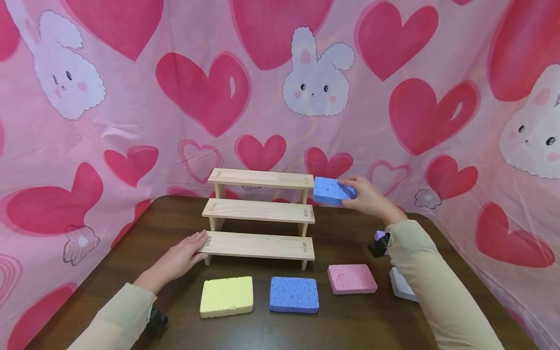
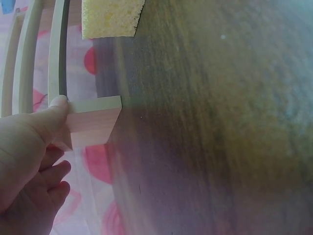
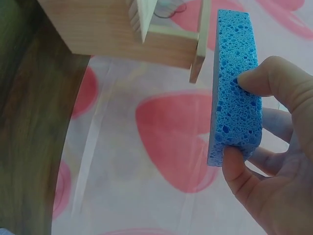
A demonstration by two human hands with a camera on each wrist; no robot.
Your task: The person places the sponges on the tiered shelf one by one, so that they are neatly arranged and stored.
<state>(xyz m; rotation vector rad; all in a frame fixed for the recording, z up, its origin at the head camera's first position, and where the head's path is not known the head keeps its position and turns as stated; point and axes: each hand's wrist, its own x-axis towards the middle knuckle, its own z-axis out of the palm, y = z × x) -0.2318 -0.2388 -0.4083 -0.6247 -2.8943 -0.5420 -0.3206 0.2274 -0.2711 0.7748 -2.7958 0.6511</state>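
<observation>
- One blue, brick-shaped porous sponge (image 1: 331, 191) sits in the right hand (image 1: 369, 196) at 2 o'clock of a pale, three-tiered wooden stand (image 1: 260, 210) in the head view; the step looks like positioning it beside the top tier
- Left wrist view, 8 o'clock: the left hand (image 2: 27, 156) grips the stand's end, probably steadying it
- Right wrist view, 2 o'clock: thumb and fingers clamp the sponge, apart from the wood; the next move seems to call for a light pinch

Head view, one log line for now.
right hand grips blue sponge near top shelf | left hand holds bottom shelf | yellow sponge, other blue sponge, pink sponge on table
</observation>
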